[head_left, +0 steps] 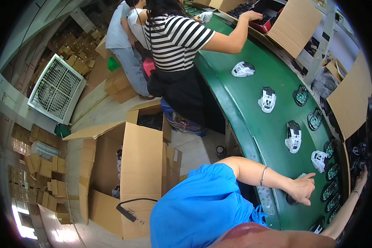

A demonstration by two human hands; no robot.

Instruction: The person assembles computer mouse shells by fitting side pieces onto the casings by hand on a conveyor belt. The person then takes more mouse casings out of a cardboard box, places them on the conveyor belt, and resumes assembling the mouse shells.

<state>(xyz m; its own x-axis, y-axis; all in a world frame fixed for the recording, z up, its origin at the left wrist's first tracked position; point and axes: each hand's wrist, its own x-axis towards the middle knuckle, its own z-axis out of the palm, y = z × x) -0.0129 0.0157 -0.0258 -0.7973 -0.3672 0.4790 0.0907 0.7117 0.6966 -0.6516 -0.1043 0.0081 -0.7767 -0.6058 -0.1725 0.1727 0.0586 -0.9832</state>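
My left hand (303, 189), at the end of an arm with a silver bangle, is closed over a white and black computer mouse shell on the green conveyor belt (260, 157). Most of that shell is hidden under the palm. My right hand (361, 178) reaches into a cardboard box of black parts (356, 151) at the right edge; its fingertips are lost among the dark parts. Just beyond my left hand lies a white mouse shell (319, 160). Farther up the belt are more black and white shells (293, 137). Green circuit boards on black bases (315, 119) line the belt's right side.
A co-worker in a striped shirt (175, 39) reaches across the far belt into a red-edged box (268, 22). Two other people stand beyond. Left of me is a large open carton (141, 161). A white air cooler (57, 89) and stacked cartons stand farther left.
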